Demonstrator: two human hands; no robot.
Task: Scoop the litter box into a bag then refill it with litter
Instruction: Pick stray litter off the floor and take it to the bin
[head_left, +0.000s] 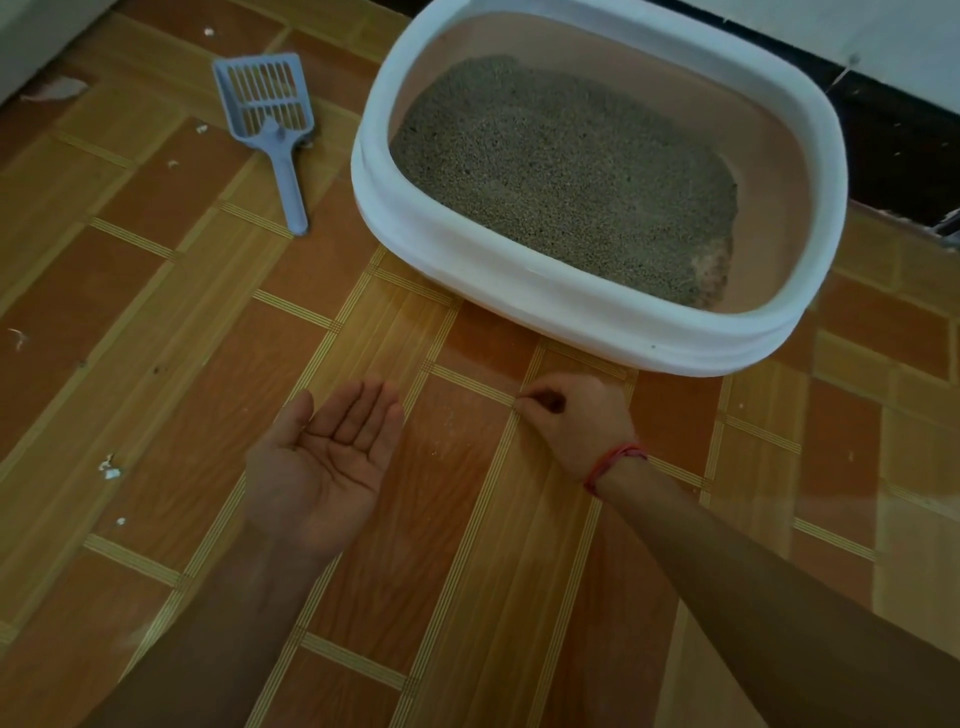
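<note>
Wood-patterned floor (156, 312) holds a litter box (519, 291) of litter (561, 171), the scoop (275, 130) lying untouched beside it; left hand (322, 467) cupped open, right hand (576, 421) pinching at the floor, likely tidying spills; next, grasp the scoop.

We were in a home, low on the floor of a room. Wood-patterned flooring (156, 312) spread all around, a cat's litter box (571, 306) sat far right near a pale wall (883, 41), and a plastic scoop (270, 119) lay far left.
</note>
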